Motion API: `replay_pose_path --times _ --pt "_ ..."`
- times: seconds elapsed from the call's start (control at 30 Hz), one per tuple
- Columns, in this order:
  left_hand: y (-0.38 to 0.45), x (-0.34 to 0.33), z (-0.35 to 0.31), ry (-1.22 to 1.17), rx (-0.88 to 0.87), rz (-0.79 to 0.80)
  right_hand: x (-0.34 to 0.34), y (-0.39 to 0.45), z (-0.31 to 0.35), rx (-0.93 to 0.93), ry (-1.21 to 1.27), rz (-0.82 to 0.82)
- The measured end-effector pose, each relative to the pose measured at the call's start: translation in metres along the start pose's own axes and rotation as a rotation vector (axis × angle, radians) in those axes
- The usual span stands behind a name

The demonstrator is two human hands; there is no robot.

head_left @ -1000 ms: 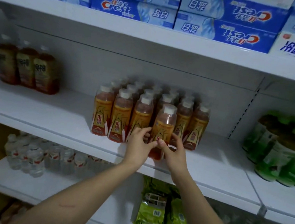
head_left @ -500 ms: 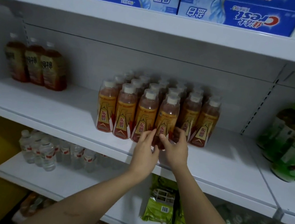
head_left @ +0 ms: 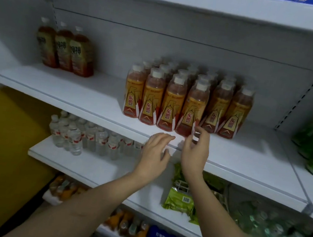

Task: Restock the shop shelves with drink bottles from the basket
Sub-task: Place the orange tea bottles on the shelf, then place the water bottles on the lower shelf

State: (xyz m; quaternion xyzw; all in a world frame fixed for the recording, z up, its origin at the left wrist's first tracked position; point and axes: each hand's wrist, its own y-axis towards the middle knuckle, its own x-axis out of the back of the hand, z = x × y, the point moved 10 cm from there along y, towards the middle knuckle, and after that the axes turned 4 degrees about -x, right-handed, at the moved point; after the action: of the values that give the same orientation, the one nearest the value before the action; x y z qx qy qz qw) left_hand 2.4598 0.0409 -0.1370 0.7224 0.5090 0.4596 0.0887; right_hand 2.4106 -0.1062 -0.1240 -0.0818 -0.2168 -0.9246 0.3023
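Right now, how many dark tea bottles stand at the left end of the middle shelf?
3. They stand upright in a tight row at the back left of the shelf: left bottle, middle bottle, right bottle. Any bottles behind them would be hidden.

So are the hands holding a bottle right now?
No. The left hand and right hand hold nothing; both hang open just in front of the orange drink bottles.

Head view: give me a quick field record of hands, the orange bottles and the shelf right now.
left hand: empty, fingers relaxed, over the shelf edge
right hand: empty, fingers loosely curled, just in front of the front row
orange bottles: upright block, six across the front
shelf: bare white space left of the block
brown bottles: three, far left at the back
basket: not in view
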Motion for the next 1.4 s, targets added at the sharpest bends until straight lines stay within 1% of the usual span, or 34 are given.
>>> replay_pose_path --times 0.07,0.13,0.2,0.3,0.37,0.47,0.57,0.67,0.73,0.83,1.03,1.13,1.23,1.33,1.4 --pt "-0.019 0.007 0.012 0.097 -0.074 0.008 -0.009 -0.04 0.01 0.159 -0.033 -0.004" --pt "-0.039 0.009 0.035 0.138 -0.055 0.064 -0.028 -0.081 0.011 0.296 -0.068 0.058" --pt "-0.06 0.01 0.061 0.169 0.014 0.128 -0.053 -0.114 -0.004 0.306 -0.117 0.193" --pt "-0.094 0.009 0.1 0.262 0.184 0.267 -0.086 -0.151 -0.042 0.192 -0.296 0.404" --pt "-0.116 0.007 0.122 0.303 0.287 0.368 -0.098 -0.171 -0.071 0.095 -0.414 0.505" --pt "-0.152 0.002 0.147 0.332 0.398 0.533 -0.102 -0.206 -0.12 -0.1 -0.556 0.64" --pt "-0.2 -0.013 0.163 0.316 0.465 0.734 -0.096 -0.255 -0.162 -0.263 -0.722 0.762" --pt "-0.245 -0.023 0.169 0.308 0.484 0.885 -0.092 -0.304 -0.192 -0.431 -0.785 0.868" --pt "-0.267 -0.028 0.172 0.31 0.488 0.94 -0.089 -0.324 -0.203 -0.503 -0.803 0.896" --pt "-0.294 -0.034 0.184 0.331 0.489 1.021 -0.088 -0.34 -0.211 -0.575 -0.792 0.892" --pt "-0.333 -0.041 0.206 0.257 0.605 1.114 -0.089 -0.366 -0.231 -0.67 -0.755 0.882" --pt "-0.368 -0.051 0.222 0.255 0.681 1.185 -0.089 -0.398 -0.252 -0.772 -0.751 0.936" --pt "-0.416 -0.062 0.232 0.248 0.782 1.289 -0.092 -0.433 -0.278 -0.854 -0.764 1.0" --pt "-0.458 -0.074 0.242 0.248 0.827 1.311 -0.1 -0.461 -0.301 -0.931 -0.711 1.04" --pt "-0.487 -0.089 0.256 0.226 0.881 1.348 -0.111 -0.479 -0.332 -0.965 -0.718 1.075"
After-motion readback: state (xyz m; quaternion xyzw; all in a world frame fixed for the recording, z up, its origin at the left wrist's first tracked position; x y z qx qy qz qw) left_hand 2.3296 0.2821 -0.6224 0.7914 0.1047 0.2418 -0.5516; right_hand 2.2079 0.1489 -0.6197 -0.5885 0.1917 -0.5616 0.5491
